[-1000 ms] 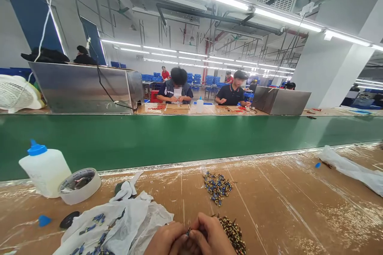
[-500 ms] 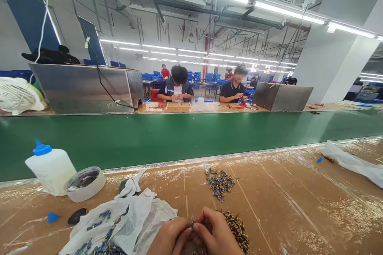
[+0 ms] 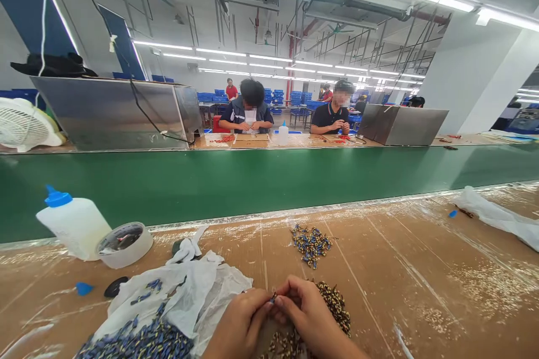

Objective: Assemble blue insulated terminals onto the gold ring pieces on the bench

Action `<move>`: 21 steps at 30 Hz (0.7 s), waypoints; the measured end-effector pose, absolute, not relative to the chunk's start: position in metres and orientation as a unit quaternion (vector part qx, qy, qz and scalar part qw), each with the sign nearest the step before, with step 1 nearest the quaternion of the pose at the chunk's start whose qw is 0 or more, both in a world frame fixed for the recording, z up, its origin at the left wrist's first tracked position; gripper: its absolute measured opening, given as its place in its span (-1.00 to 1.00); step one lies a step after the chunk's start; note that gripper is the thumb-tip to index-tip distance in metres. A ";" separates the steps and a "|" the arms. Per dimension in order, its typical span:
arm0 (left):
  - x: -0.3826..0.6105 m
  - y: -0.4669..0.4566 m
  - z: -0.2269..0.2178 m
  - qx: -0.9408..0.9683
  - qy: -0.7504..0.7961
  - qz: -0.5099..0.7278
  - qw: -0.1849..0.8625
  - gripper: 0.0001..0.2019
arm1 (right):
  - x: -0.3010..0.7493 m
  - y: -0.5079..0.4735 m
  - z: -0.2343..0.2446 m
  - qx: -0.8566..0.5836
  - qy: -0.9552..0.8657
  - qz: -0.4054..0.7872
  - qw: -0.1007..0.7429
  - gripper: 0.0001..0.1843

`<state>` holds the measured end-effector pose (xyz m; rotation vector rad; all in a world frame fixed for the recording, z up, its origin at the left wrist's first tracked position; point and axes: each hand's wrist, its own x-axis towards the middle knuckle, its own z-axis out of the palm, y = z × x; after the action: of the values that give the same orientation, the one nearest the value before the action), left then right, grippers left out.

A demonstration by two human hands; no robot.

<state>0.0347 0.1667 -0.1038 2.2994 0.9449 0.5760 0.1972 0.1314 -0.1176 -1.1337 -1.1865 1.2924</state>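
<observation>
My left hand (image 3: 249,314) and my right hand (image 3: 304,307) meet at the front of the bench, fingertips pinched together. Between them is a tiny blue and dark part (image 3: 273,297), too small to name, gripped from both sides. Close beside and under my right hand lies a pile of small brass-and-dark pieces (image 3: 337,308). To the left, a heap of small blue pieces (image 3: 143,336) rests on crumpled white sheeting (image 3: 221,286). Beyond my hands sits a smaller pile of blue-and-brass pieces (image 3: 311,244).
At left stand a blue-capped squeeze bottle (image 3: 76,230) and a roll of tape (image 3: 126,247). A green conveyor belt (image 3: 252,185) runs past the bench's far edge. Two people work opposite, between metal boxes (image 3: 113,115). White plastic film (image 3: 497,216) lies at right.
The camera view has tipped downward, showing more of the near piles. My hands stay together around the tiny part, with only slight finger movement.
</observation>
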 end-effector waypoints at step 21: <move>0.036 0.157 -0.109 0.856 0.386 0.187 0.287 -0.79 | 0.201 0.117 -0.127 -0.524 -0.633 0.394 0.412 -0.76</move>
<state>0.0365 0.1574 -0.1092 2.2882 1.0327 0.5002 0.2008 0.1175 -0.1270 -1.3192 -1.5918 0.9922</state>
